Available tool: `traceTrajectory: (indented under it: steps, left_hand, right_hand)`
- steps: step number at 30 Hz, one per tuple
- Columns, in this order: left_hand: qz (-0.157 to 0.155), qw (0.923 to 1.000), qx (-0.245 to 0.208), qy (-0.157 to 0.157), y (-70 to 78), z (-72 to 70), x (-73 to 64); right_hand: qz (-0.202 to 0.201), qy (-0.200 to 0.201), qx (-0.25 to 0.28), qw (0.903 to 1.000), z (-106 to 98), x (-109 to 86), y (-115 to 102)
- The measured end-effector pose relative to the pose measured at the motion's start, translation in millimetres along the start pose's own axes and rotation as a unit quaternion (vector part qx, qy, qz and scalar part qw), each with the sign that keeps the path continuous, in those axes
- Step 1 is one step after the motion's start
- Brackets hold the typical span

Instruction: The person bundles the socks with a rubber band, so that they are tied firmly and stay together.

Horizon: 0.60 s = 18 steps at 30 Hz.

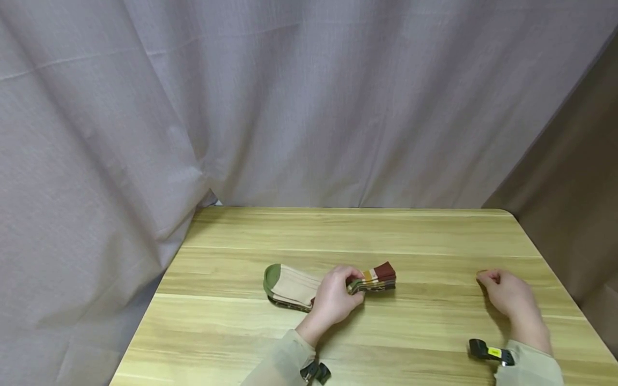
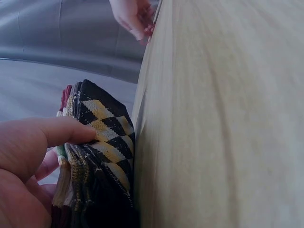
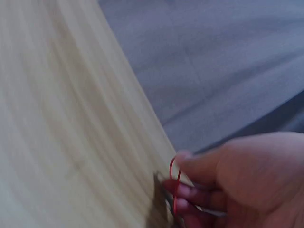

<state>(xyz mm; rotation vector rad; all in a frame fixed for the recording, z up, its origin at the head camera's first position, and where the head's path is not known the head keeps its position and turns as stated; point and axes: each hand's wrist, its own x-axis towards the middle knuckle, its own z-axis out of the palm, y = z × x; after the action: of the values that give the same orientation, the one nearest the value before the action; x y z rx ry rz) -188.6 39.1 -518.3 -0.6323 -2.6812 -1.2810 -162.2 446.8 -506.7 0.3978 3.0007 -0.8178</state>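
Observation:
A stack of folded socks (image 1: 295,285) lies on the table, cream with a green toe on top and dark red cuffs at its right end. My left hand (image 1: 332,296) grips the stack around its middle, covering part of it. In the left wrist view, the thumb presses on a black sock (image 2: 107,137) with yellow and grey diamonds. Well to the right, close over the table, my right hand (image 1: 514,295) pinches a thin red rubber band (image 3: 178,183), which shows as a loop between thumb and fingers in the right wrist view.
The wooden table (image 1: 232,343) has a light striped grain and a rounded far right corner. Grey curtains (image 1: 309,107) hang behind it and down the left side, with a darker brownish one (image 1: 569,187) at the right.

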Motion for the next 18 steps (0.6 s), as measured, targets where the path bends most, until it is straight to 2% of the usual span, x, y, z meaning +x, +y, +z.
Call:
traceTrajectory:
  steps: [4, 7, 10, 13, 18]
  left_hand:
    - [0.001, 1.0, 0.002, 0.002, -0.5, 0.8, -0.1]
    - [0.0, 1.0, 0.002, 0.001, -0.2, 0.6, -0.3]
    - [-0.001, 1.0, 0.003, 0.0, 0.2, 0.1, -0.3]
    - [-0.002, 1.0, 0.003, 0.0, 0.3, -0.3, -0.1]
    - [-0.002, 1.0, 0.003, -0.001, 0.1, -0.6, 0.2]
  right_hand:
    - [-0.003, -0.004, 0.099, 0.9951, 7, 2.2, -17]
    - [-0.009, -0.018, 0.19, 0.9816, 12, 4.1, -30]
    - [-0.021, -0.04, 0.257, 0.9653, 16, 5.0, -40]
    - [-0.042, -0.063, 0.287, 0.9549, 19, 5.3, -48]
    - [-0.078, -0.086, 0.306, 0.945, 20, 2.5, -60]
